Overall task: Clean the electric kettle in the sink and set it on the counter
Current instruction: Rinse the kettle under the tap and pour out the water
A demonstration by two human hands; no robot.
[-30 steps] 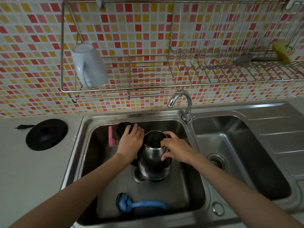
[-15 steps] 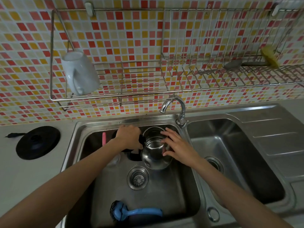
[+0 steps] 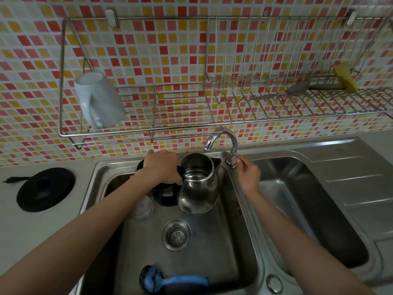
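— What does the kettle (image 3: 197, 184) look like?
— It has a shiny steel body and a black handle. The lid is swung open and the mouth faces up.
— Where is it?
— Between the hands, over the sink basin (image 3: 212, 241), just below the tap (image 3: 221, 135). The left hand (image 3: 161, 169) grips its handle. The right hand (image 3: 247, 174), just beside its spout, curls its fingers on the tap's knob.

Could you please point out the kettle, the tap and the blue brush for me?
kettle (image 3: 198, 196): head view, on its steel body.
tap (image 3: 226, 130): head view, on the top of the curved spout.
blue brush (image 3: 185, 281): head view, on its handle.
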